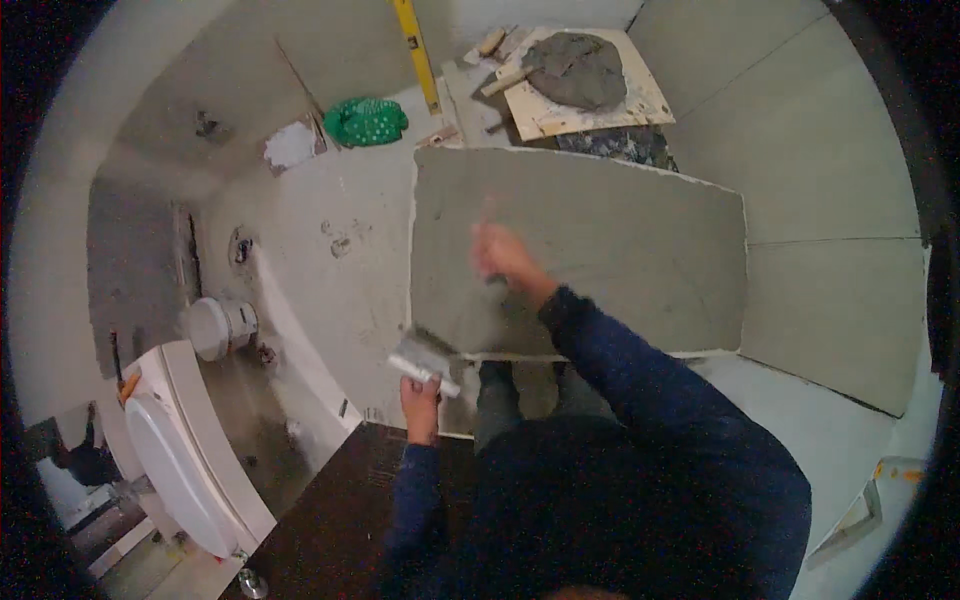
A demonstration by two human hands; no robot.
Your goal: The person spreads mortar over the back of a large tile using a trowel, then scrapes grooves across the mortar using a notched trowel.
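A large grey slab [640, 250], its surface coated with smooth grey mortar and its edges whitish, lies in front of me. My left hand [420, 395] is closed round the handle of a plastering trowel [420, 358] with a flat metal blade, held by the slab's near left corner. Over the left part of the slab is my right hand [500, 252], smeared by motion and apparently closed. A small dark piece shows under its palm; its kind is hidden. Whether this hand touches the mortar I cannot tell.
Beyond the slab, a board [645, 95] bears a mound of grey mortar [578, 72]. A yellow spirit level [418, 60] leans beside a green dotted bundle [366, 121]. Left are a white bucket [212, 328] and a toilet [180, 480]. Grey wall tiles [830, 290] stand right.
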